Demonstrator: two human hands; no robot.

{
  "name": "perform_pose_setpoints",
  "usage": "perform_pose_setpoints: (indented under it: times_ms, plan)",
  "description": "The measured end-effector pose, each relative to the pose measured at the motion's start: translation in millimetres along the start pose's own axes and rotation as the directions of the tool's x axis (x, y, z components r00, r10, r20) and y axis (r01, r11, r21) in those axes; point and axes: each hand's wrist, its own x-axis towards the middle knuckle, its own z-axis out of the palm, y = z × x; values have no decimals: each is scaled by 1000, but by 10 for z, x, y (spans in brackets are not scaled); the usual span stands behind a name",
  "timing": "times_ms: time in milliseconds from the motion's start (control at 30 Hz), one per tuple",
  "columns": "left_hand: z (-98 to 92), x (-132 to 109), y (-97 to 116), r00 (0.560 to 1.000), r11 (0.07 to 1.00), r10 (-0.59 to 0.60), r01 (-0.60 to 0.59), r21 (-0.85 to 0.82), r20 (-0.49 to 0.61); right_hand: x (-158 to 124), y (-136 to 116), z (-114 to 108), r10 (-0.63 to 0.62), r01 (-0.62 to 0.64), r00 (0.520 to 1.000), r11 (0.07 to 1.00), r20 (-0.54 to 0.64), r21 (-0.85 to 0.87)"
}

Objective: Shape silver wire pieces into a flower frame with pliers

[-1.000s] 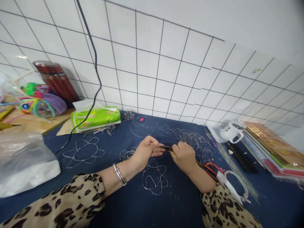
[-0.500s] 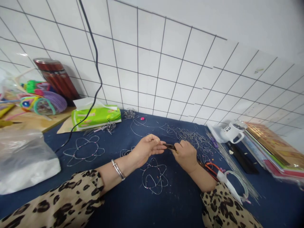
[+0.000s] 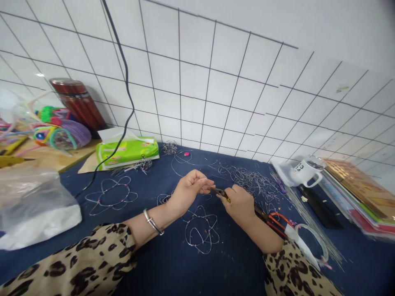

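Note:
My right hand (image 3: 239, 203) is closed around dark-jawed pliers (image 3: 221, 192) with a bit of yellow on the handle. The jaws point left and meet the fingertips of my left hand (image 3: 189, 189). Those fingers are pinched together on a thin wire (image 3: 206, 196), which is mostly hidden and faint. Below the hands lies a flower-shaped wire piece (image 3: 201, 230) with small pink beads. A second flower-shaped wire ring (image 3: 111, 195) rests to the left on the dark blue cloth (image 3: 173, 263).
Tangled wire scraps (image 3: 249, 179) spread beyond my right hand. Orange-handled scissors (image 3: 276, 222), straight wires (image 3: 314, 228) and a white mug (image 3: 308, 170) are at right. A tissue pack (image 3: 128, 152), plastic bag (image 3: 37, 209) and red thermos (image 3: 80, 102) stand left. A black cable (image 3: 126, 82) hangs down.
The pliers have turned a little and their head shows more clearly, slightly lower at my left fingertips. Both hands stay close together. The whole view has shifted slightly.

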Motion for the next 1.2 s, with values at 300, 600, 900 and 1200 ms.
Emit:
perform_pose_setpoints:
  times_ms: [300,600,900,1200]
  plan:
    - [-14,33,-5,1000,999,-10,9,39,19,-13,-7,24,26,-26,999,1000,41,3]
    - [-26,56,-92,993,999,-51,50,-18,-103,1,-84,-20,-52,52,999,998,6,-34]
    - [16,18,-78,993,998,-56,53,-26,-103,12,-95,-44,-66,67,997,996,29,-54]
    - [7,16,-97,997,999,-51,50,-18,-60,3,-75,-26,-57,59,997,997,47,-44]
